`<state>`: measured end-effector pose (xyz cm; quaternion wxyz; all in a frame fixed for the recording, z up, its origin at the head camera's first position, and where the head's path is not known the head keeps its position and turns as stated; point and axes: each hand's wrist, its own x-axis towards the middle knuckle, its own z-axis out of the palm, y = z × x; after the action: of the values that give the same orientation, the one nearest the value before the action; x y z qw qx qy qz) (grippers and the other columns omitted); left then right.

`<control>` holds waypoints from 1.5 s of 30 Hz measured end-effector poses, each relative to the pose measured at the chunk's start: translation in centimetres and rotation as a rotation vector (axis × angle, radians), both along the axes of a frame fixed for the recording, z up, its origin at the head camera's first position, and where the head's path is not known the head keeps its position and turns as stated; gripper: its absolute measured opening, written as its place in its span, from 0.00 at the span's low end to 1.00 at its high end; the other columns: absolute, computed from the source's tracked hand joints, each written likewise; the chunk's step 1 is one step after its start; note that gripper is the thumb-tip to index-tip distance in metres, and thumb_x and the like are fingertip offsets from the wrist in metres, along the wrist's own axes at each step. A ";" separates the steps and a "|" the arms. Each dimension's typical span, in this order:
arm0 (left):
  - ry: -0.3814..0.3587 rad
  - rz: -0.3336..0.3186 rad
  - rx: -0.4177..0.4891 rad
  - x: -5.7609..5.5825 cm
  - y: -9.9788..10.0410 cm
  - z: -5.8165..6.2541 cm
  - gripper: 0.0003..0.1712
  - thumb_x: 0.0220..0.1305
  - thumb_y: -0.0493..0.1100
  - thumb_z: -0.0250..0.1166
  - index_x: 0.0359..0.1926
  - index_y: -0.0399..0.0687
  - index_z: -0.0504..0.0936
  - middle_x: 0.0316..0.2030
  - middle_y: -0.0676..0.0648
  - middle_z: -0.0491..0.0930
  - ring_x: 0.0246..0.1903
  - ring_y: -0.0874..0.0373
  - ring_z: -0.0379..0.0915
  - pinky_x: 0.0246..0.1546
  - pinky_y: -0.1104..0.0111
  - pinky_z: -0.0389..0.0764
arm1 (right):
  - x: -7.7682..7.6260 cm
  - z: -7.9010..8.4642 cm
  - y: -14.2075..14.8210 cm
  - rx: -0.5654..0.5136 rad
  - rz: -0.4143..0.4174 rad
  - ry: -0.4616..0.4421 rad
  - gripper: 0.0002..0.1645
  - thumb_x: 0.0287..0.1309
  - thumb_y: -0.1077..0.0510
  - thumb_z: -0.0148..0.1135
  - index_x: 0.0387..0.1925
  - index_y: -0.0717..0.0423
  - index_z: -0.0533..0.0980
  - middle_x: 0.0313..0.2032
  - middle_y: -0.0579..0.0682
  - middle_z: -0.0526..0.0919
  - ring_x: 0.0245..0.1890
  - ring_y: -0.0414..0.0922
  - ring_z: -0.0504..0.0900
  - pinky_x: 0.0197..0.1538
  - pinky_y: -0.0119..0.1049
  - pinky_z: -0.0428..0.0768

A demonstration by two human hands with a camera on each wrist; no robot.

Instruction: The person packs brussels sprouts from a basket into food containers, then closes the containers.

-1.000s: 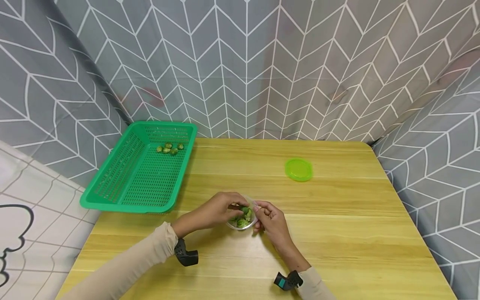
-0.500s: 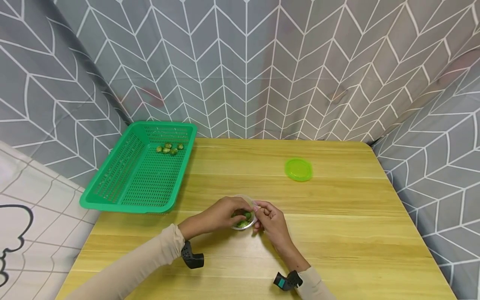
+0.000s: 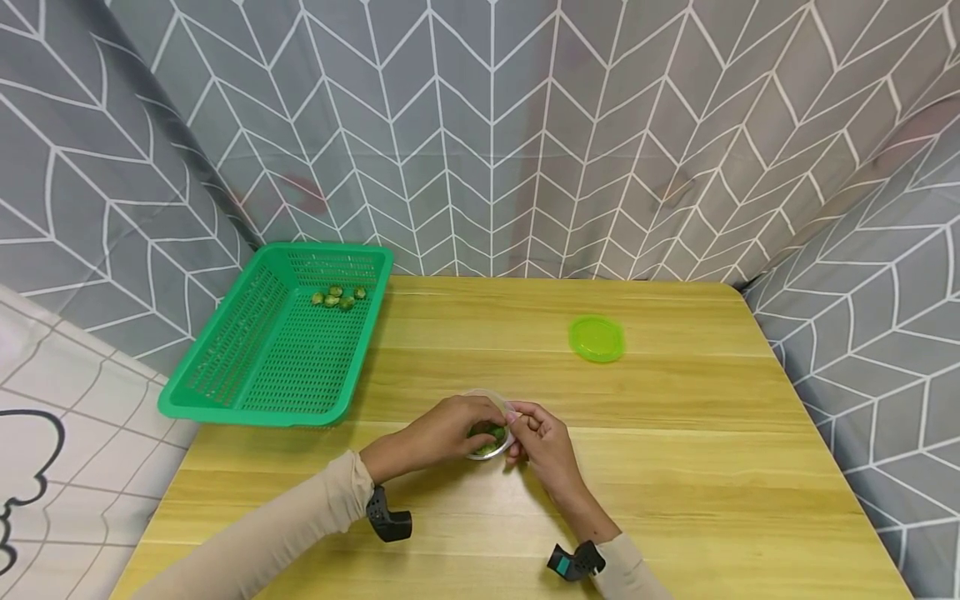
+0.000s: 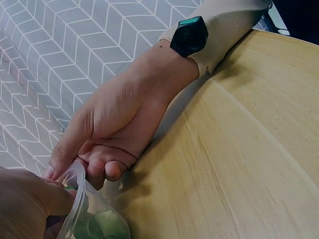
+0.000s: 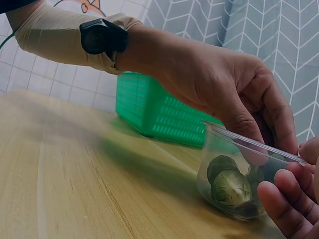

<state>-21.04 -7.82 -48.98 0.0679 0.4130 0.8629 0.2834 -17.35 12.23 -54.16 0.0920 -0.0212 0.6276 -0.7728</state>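
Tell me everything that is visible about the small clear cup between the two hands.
The clear plastic cup is small, round and thin-walled, with a rolled rim and no lid on it. It sits on the wooden table, near the front middle, tipped toward the left hand. Inside lie a few green Brussels sprouts. The left hand reaches its fingers into the mouth, and the right hand pinches the rim from the other side.
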 end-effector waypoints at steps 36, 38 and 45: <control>-0.023 0.126 0.037 -0.6 -1.9 1.3 0.16 0.65 0.41 0.71 0.53 0.46 0.86 0.50 0.52 0.85 0.48 0.61 0.81 0.50 0.70 0.83 | 0.0 0.0 -0.1 -0.002 -0.017 -0.010 0.22 0.68 0.52 0.65 0.58 0.60 0.78 0.31 0.66 0.77 0.20 0.41 0.80 0.26 0.37 0.86; -0.020 0.130 0.049 -0.7 -2.1 1.4 0.16 0.65 0.40 0.71 0.53 0.45 0.86 0.50 0.52 0.85 0.48 0.60 0.81 0.50 0.70 0.83 | 0.1 0.0 -0.1 -0.003 -0.014 -0.008 0.23 0.68 0.52 0.65 0.58 0.61 0.78 0.31 0.67 0.77 0.20 0.41 0.79 0.26 0.37 0.86; 0.005 0.160 0.071 -0.9 -2.8 2.0 0.15 0.65 0.41 0.71 0.52 0.44 0.86 0.49 0.51 0.85 0.51 0.57 0.81 0.54 0.64 0.83 | 0.1 0.0 -0.2 -0.006 -0.011 -0.003 0.23 0.68 0.52 0.65 0.58 0.62 0.77 0.30 0.64 0.78 0.20 0.41 0.79 0.26 0.36 0.86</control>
<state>-21.97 -10.59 -46.95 0.0284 0.3454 0.8827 0.3174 -17.29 12.07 -54.16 0.0887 -0.0169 0.6253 -0.7752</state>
